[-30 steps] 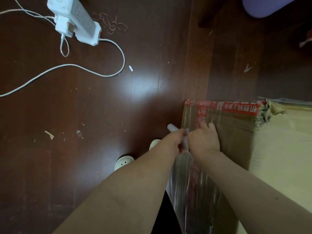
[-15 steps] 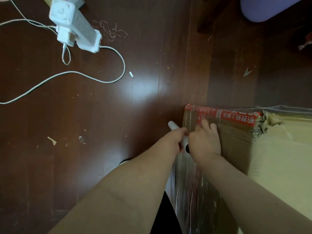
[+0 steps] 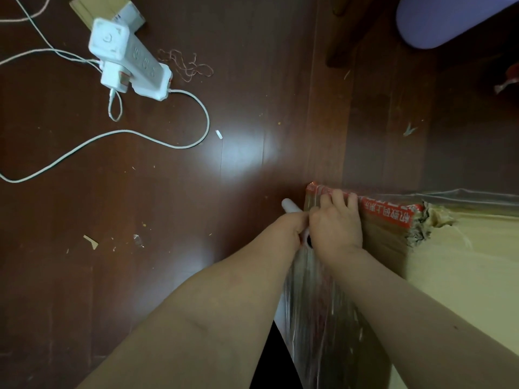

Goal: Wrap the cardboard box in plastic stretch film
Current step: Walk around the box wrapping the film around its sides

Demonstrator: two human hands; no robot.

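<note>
Box [image 3: 393,248] stood on the floor [image 3: 196,248] at the right, big and stiff, one edge torn. Film [image 3: 317,304] on its side looked thin and clingy, best pulled by the roll [image 3: 290,206]. Left hand [image 3: 292,227] gripped the roll; right hand [image 3: 337,228] pressed flat on the taped corner, both close together. A power strip [image 3: 132,60] and cord [image 3: 168,141] lay well apart.

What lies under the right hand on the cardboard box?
The right hand rests on stretch film laid over the cardboard box, fingertips on the red tape. The corner area beneath the palm is covered, so its state cannot be seen.
</note>
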